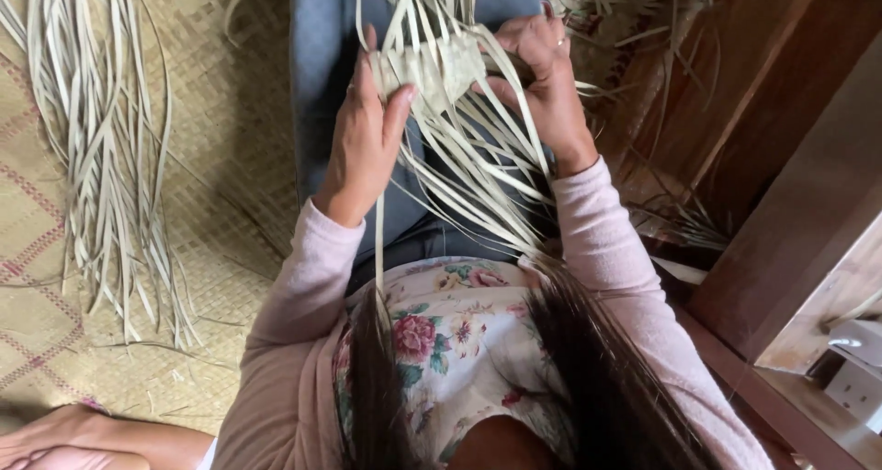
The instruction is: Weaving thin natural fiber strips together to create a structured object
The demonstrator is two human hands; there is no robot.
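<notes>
Head view, two hands, left (363, 144), right (542, 75), gripping one woven piece (432, 66)

A home floor used as a weaving spot — a tan woven mat (220, 158) covers it, loose pale dried leaf strips (101, 139) lie spread across, and dark brown wooden furniture (735, 112) stands alongside — a domestic craft corner.

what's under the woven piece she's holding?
Loose pale strips hang from the woven piece, over a blue-grey lap. Left hand and right hand cover its edges.
</notes>
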